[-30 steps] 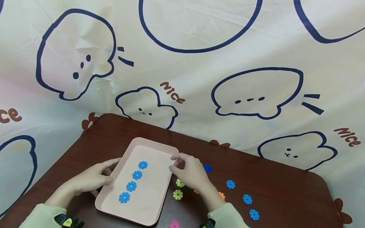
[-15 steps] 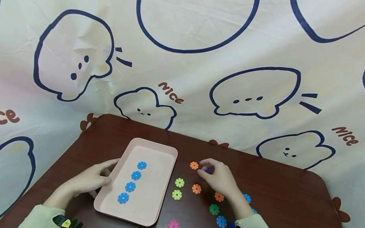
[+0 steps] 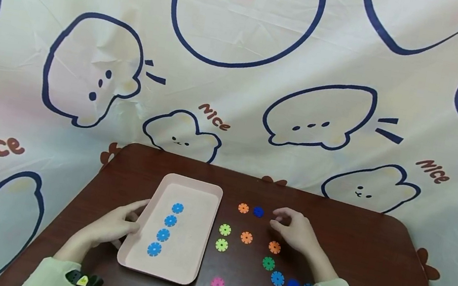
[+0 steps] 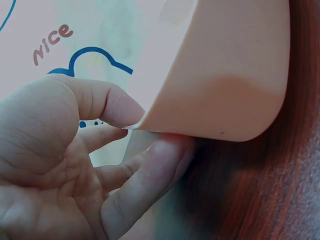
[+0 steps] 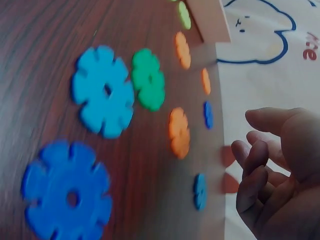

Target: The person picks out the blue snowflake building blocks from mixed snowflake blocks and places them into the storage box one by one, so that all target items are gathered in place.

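- My left hand (image 3: 113, 224) pinches the left long edge of the pale tray (image 3: 189, 236), thumb at the rim and fingers underneath; I judge a light, level hold is enough to keep the four blue discs (image 3: 163, 235) lined up inside from sliding.
- My right hand (image 3: 298, 231) hovers to the right of the dark blue disc (image 3: 258, 211), thumb and index a little apart, other fingers loosely curled, with nothing that I can see between them.
- A light blue disc (image 5: 200, 192) lies flat on the table (image 5: 55, 30) near that hand, clear of my fingers.
- Discs this thin call, I think, for coming in low and nipping opposite edges with the fingertips, not brushing neighbours like the orange disc (image 3: 243, 208).
- Half a second ago my right hand partly hid the dark blue disc; now it is farther right and that disc shows whole.
- A second ago it was at the tray's far right corner.
- My left hand's grip and the row of four look unchanged.
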The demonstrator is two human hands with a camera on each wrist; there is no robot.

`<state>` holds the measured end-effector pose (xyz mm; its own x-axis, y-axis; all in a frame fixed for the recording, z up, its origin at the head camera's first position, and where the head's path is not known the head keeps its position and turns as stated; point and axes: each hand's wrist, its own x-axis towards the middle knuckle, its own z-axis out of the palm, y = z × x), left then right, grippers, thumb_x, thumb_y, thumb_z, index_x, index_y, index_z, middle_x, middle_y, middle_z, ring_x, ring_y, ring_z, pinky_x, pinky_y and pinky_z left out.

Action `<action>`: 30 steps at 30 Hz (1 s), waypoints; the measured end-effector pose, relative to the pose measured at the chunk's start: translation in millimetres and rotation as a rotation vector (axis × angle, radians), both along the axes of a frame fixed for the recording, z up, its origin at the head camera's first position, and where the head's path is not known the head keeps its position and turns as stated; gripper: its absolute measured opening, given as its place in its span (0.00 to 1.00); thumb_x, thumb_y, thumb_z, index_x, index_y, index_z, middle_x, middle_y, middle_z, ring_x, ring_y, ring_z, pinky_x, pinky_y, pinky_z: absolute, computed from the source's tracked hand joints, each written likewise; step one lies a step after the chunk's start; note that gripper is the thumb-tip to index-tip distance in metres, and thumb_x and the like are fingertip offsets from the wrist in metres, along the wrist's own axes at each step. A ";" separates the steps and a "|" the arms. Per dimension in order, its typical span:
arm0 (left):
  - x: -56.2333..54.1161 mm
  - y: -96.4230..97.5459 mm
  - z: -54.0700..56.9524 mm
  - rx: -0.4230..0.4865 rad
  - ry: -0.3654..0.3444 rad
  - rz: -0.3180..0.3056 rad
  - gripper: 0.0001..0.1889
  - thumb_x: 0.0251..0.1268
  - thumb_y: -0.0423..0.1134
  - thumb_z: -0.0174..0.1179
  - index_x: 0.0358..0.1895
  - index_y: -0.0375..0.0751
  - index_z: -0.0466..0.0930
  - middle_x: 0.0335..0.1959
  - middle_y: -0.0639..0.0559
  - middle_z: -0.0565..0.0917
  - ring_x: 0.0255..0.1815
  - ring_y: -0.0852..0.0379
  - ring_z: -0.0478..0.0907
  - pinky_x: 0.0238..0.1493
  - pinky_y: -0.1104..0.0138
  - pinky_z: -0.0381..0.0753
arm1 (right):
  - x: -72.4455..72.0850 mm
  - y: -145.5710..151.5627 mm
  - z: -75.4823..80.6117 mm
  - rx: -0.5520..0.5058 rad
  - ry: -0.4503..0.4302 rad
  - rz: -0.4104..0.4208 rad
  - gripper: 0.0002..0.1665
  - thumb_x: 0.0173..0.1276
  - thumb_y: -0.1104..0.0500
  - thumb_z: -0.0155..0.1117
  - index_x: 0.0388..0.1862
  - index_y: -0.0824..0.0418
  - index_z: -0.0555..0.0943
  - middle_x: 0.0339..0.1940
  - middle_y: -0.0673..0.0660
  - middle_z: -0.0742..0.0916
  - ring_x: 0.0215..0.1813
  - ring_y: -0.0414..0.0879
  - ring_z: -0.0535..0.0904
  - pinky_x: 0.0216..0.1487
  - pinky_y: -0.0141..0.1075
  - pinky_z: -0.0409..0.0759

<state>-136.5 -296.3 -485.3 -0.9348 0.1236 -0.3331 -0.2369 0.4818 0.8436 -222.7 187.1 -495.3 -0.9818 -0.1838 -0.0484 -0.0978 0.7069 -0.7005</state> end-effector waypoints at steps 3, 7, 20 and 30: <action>0.2 0.3 0.6 -0.003 -0.002 0.004 0.40 0.66 0.30 0.57 0.82 0.40 0.55 0.47 0.36 0.77 0.35 0.46 0.83 0.24 0.50 0.87 | -0.4 10.0 -3.4 0.018 -0.007 -0.017 0.20 0.71 0.52 0.71 0.58 0.58 0.85 0.41 0.50 0.87 0.41 0.47 0.79 0.46 0.45 0.81; 0.3 0.4 1.0 -0.006 -0.003 0.000 0.40 0.66 0.30 0.57 0.82 0.39 0.55 0.46 0.36 0.77 0.35 0.47 0.82 0.24 0.50 0.87 | -1.0 21.5 -8.1 0.041 -0.010 -0.039 0.20 0.71 0.52 0.71 0.58 0.59 0.85 0.43 0.51 0.88 0.39 0.48 0.79 0.45 0.46 0.79; 1.6 0.9 1.6 -0.006 -0.002 -0.004 0.40 0.66 0.30 0.57 0.82 0.39 0.55 0.46 0.37 0.78 0.35 0.46 0.83 0.25 0.49 0.87 | 0.8 42.2 -17.8 0.071 -0.047 -0.085 0.24 0.69 0.49 0.73 0.58 0.60 0.84 0.46 0.54 0.87 0.48 0.52 0.80 0.54 0.54 0.80; 0.8 0.9 1.9 -0.006 -0.003 -0.004 0.40 0.66 0.29 0.56 0.82 0.39 0.55 0.47 0.36 0.77 0.34 0.46 0.82 0.25 0.50 0.87 | 2.7 46.0 -20.8 0.099 -0.059 -0.082 0.27 0.64 0.46 0.77 0.55 0.61 0.86 0.45 0.56 0.86 0.47 0.52 0.80 0.52 0.53 0.80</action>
